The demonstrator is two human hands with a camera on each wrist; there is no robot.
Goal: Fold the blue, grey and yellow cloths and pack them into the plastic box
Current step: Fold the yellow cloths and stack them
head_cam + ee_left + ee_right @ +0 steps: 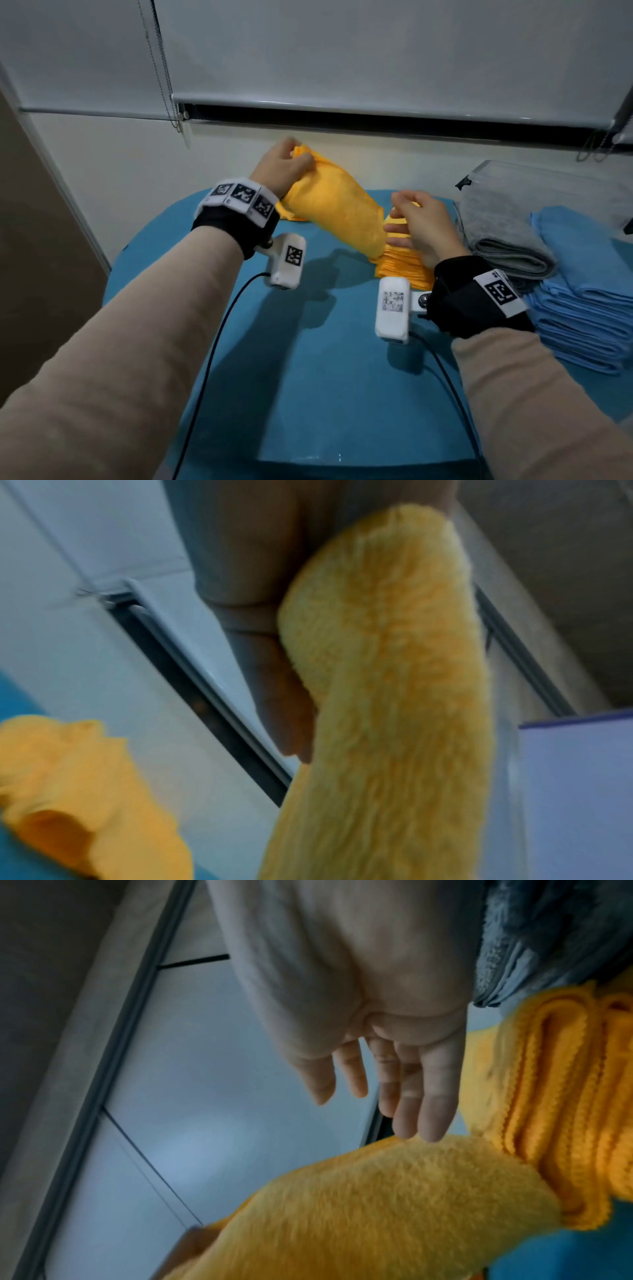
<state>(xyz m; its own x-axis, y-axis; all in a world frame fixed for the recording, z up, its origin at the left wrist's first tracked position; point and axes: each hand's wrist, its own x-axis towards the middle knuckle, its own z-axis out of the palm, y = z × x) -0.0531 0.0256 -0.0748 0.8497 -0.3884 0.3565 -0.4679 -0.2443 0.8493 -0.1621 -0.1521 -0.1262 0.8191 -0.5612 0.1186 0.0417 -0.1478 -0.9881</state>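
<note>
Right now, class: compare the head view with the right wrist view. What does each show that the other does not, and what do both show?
Only the head view shows the left hand gripping the top of the lifted yellow cloth, the stack of blue cloths, the clear plastic box and the teal table.

Only the right wrist view shows the palm side of the right hand, its fingers straight and holding nothing.

Both show the yellow cloth, the stack of folded yellow cloths, the folded grey cloth and the right hand.
</note>
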